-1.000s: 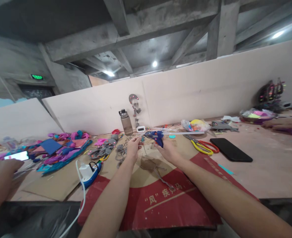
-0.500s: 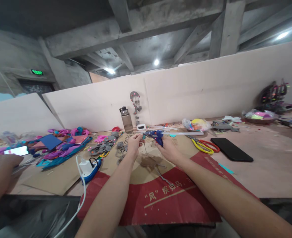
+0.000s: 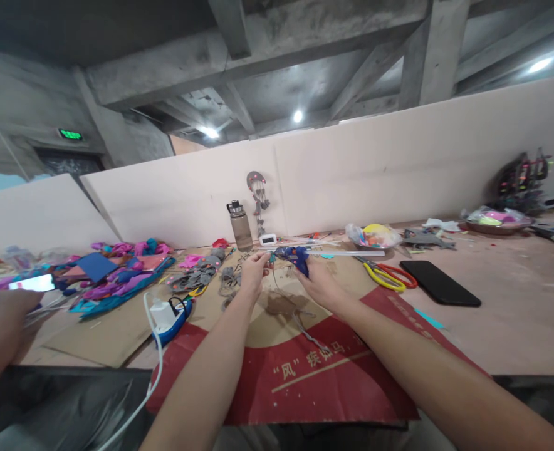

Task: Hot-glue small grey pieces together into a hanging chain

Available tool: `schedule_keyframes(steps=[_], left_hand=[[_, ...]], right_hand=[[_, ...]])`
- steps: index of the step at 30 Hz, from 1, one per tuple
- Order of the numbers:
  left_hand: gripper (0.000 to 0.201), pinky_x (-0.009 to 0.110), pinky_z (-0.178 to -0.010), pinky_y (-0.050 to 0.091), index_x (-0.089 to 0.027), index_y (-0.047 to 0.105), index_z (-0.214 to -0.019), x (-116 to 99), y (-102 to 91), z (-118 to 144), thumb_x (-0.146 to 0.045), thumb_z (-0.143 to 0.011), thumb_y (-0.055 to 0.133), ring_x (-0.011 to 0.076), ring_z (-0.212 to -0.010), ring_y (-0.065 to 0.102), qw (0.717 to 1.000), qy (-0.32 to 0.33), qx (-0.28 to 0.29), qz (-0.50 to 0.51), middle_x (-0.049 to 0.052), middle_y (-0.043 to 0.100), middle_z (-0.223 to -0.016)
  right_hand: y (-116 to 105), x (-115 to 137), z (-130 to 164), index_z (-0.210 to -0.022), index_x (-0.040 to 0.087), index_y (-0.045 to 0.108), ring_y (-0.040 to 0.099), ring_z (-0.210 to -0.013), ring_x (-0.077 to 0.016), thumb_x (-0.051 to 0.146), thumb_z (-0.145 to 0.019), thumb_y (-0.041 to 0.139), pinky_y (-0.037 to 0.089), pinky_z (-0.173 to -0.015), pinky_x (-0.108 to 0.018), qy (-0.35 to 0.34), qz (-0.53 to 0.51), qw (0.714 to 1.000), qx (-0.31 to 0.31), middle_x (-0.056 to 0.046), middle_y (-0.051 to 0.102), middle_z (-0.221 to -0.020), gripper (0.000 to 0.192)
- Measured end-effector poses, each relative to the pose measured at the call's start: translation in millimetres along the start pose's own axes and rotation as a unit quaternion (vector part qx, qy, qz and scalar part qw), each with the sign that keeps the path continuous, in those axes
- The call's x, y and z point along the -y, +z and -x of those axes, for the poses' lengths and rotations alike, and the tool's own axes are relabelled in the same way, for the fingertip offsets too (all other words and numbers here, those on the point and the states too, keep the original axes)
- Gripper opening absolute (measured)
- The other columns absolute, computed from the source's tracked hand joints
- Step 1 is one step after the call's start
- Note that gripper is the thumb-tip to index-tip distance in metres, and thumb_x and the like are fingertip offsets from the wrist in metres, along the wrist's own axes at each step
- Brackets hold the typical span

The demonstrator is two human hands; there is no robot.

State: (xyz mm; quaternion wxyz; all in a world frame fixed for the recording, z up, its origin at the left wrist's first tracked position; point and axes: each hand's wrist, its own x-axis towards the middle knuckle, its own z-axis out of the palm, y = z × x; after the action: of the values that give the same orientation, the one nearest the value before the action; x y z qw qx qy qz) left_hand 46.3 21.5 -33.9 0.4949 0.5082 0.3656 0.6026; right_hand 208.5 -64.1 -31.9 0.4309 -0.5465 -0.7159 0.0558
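Two hands were held out over the middle of the desk, above a sheet of brown and red cardboard. The right hand was closed around the handle of a blue glue gun, whose nozzle pointed left. The left hand was pinched shut on a small piece at the nozzle tip; the piece was too small to be identified. The glue gun was kept just above the cardboard, between the two hands.

A scrap of grey-brown felt was seen on the cardboard just below the hands. Grey felt pieces lay to the left, and a second glue gun with a white cable lay nearer the desk edge. Yellow and red scissors and a black phone were noted to the right. A water bottle stood upright at the partition behind. Coloured felt was heaped far left, beside another person's hand near a lit phone.
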Motion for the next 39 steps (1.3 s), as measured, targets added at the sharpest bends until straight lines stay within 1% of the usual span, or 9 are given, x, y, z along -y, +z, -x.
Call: schedule_keyframes(steps=[6, 14, 18, 21, 28, 34, 39], left_hand=[[0.027, 0.017, -0.039, 0.026, -0.013, 0.061, -0.070, -1.9, 1.1, 2.5, -0.034, -0.057, 0.072, 0.0060, -0.045, 0.051, 1.000, 0.000, 0.006, -0.003, -0.002, 0.057, -0.061], [0.030, 0.017, -0.039, 0.026, -0.013, 0.062, -0.073, -3.2, 0.6, 1.9, -0.035, -0.056, 0.073, 0.0058, -0.046, 0.051, 1.000, -0.002, 0.001, 0.011, -0.001, 0.058, -0.063], [0.029, 0.017, -0.039, 0.026, -0.013, 0.061, -0.071, -3.8, 1.3, 3.5, -0.036, -0.056, 0.072, 0.0061, -0.046, 0.051, 1.000, -0.001, -0.003, 0.006, -0.001, 0.057, -0.062], [0.029, 0.017, -0.039, 0.026, -0.013, 0.061, -0.072, -3.9, 1.6, 4.3, -0.036, -0.057, 0.071, 0.0063, -0.046, 0.051, 1.000, -0.003, 0.000, -0.002, -0.001, 0.056, -0.061], [0.031, 0.016, -0.039, 0.025, -0.013, 0.061, -0.071, -4.1, 0.5, 2.0, -0.037, -0.054, 0.072, 0.0055, -0.046, 0.050, 1.000, -0.003, -0.006, 0.010, -0.002, 0.056, -0.063], [0.034, 0.016, -0.039, 0.027, -0.013, 0.062, -0.073, -5.0, 1.0, 3.3, -0.039, -0.054, 0.072, 0.0061, -0.046, 0.051, 1.000, -0.008, 0.000, -0.002, -0.001, 0.057, -0.062], [0.032, 0.016, -0.039, 0.026, -0.013, 0.061, -0.072, -4.7, 0.8, 2.9, -0.037, -0.055, 0.072, 0.0059, -0.046, 0.052, 1.000, -0.006, -0.001, -0.002, -0.001, 0.057, -0.063]], right_hand=[[-1.5, 2.7, 1.0, -0.113, 0.013, 0.051, 0.058, -0.090, -0.0208, 0.024, -0.085, 0.046, 0.041, -0.080, -0.029, 0.004, -0.012, 1.000, 0.001, -0.013, 0.064, -0.101, 0.030], [-0.3, 1.5, 0.7, -0.111, 0.015, 0.053, 0.057, -0.092, -0.0210, 0.024, -0.086, 0.047, 0.041, -0.082, -0.031, -0.011, -0.023, 1.000, -0.007, -0.013, 0.063, -0.102, 0.028], [1.9, -1.2, 0.4, -0.107, 0.014, 0.053, 0.058, -0.089, -0.0226, 0.026, -0.085, 0.048, 0.042, -0.079, -0.032, 0.002, -0.003, 1.000, -0.010, -0.014, 0.064, -0.099, 0.025], [3.5, -3.1, 0.0, -0.104, 0.013, 0.053, 0.058, -0.086, -0.0229, 0.026, -0.085, 0.047, 0.042, -0.077, -0.033, -0.002, 0.007, 1.000, -0.012, -0.014, 0.064, -0.097, 0.024], [3.6, -2.8, -0.8, -0.110, 0.014, 0.053, 0.057, -0.094, -0.0241, 0.026, -0.085, 0.047, 0.042, -0.081, -0.034, -0.012, -0.007, 1.000, -0.011, -0.015, 0.063, -0.103, 0.028], [2.4, -0.6, 0.7, -0.112, 0.015, 0.052, 0.058, -0.093, -0.0230, 0.025, -0.084, 0.047, 0.042, -0.082, -0.034, -0.006, -0.023, 1.000, -0.006, -0.014, 0.063, -0.105, 0.030], [0.9, 1.4, 1.2, -0.113, 0.014, 0.052, 0.058, -0.093, -0.0230, 0.023, -0.084, 0.047, 0.042, -0.083, -0.034, -0.011, -0.027, 1.000, -0.009, -0.014, 0.063, -0.105, 0.031]])
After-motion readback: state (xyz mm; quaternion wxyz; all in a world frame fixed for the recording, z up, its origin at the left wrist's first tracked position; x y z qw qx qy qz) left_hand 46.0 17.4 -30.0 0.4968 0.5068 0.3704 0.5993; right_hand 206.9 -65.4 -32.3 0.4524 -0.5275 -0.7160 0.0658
